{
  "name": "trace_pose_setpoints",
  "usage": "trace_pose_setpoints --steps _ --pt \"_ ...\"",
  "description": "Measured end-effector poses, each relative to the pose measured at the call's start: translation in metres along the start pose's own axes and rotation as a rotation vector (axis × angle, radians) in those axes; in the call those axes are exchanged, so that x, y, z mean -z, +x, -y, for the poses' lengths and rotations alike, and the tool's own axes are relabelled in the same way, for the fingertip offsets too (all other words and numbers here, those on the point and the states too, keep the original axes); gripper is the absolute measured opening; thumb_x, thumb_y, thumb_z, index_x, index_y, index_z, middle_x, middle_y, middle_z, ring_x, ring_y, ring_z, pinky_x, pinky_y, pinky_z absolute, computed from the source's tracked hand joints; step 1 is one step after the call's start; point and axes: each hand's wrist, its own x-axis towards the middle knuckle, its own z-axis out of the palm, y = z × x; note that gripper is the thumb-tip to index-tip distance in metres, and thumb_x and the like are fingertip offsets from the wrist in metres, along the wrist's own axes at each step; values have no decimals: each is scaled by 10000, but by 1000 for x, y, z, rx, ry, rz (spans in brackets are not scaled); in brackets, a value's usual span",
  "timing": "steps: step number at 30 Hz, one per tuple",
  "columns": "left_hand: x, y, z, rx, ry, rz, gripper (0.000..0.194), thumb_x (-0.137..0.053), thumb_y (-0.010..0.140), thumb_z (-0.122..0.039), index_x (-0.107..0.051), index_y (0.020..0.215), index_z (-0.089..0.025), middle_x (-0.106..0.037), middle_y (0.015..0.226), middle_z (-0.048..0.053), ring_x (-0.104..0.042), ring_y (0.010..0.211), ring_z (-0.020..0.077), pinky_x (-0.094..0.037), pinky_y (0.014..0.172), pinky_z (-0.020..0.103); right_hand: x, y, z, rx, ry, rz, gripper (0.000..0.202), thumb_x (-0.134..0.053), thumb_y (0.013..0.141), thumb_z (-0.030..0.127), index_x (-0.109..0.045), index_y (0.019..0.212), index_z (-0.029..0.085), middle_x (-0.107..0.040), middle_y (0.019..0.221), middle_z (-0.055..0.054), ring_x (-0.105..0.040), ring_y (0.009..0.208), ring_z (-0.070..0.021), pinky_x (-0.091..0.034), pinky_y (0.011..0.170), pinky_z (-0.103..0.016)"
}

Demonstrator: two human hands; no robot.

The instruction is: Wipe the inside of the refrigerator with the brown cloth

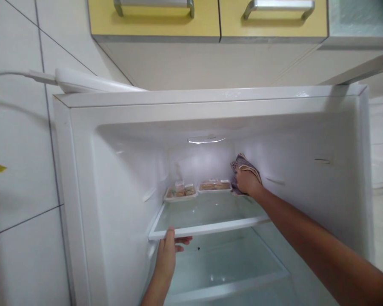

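My right hand (247, 181) reaches deep into the fridge, closed around a bunched dark patterned cloth (241, 161) with a light border. The cloth is against the back right corner, just above the upper glass shelf (207, 212). My left hand (169, 250) holds that shelf's white front edge near its left end, thumb at the rim and fingers underneath. At the back of the shelf are two shallow food trays, the left tray (181, 192) with wrapped pieces and the right tray (214, 185) beside the cloth. Part of the right hand's fingers is hidden by the cloth.
A lower glass shelf (223, 263) with a small dark speck lies below. White fridge walls (312, 178) enclose both sides. Yellow cabinets (166, 25) with metal handles hang above the fridge, and a tiled wall (22, 170) stands at the left.
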Motion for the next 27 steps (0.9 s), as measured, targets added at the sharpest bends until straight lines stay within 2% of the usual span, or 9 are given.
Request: trace_pose_setpoints --steps 5,10,15,19,24,27 --pt "0 -2 -5 -13 5 2 661 -460 629 -787 -691 681 -170 -774 707 183 -687 652 267 -477 598 368 15 -22 -1 -64 -19 37 544 -618 796 123 -605 1326 1 -666 1285 -320 -687 1122 -380 -514 1010 -485" --pt "1 -2 -9 -12 39 8 626 -439 626 -739 -709 713 -181 -789 735 173 -692 691 270 -471 615 359 41 -58 9 -146 -71 -5 441 -496 878 88 -638 1290 27 -685 1259 -289 -684 1120 -341 -527 946 -418" --pt "1 -1 -10 -22 54 41 652 -406 637 -719 -738 675 -160 -799 788 195 -689 693 259 -469 619 354 64 -108 17 -180 -135 -71 504 -272 926 56 -639 1270 9 -570 1408 -317 -660 1155 -333 -540 929 -436" --pt "1 -2 -12 -15 45 59 675 -404 629 -732 -744 658 -149 -797 791 209 -685 677 250 -461 609 344 91 -141 12 -175 -167 -157 523 -248 940 69 -619 1309 72 -471 1538 -261 -645 1176 -329 -558 906 -449" --pt "0 -4 -17 4 25 68 695 -433 605 -774 -743 623 -152 -801 804 215 -672 664 239 -461 609 339 119 -151 6 -199 -231 -322 498 -232 970 112 -631 1268 117 -469 1567 -200 -550 1320 -349 -567 886 -437" --pt "0 -5 -18 24 12 66 711 -449 582 -786 -746 626 -142 -799 807 221 -672 661 236 -464 606 339 122 -141 3 -215 -247 -333 532 -191 966 111 -614 1288 93 -399 1613 -211 -662 1127 -330 -582 771 -429"
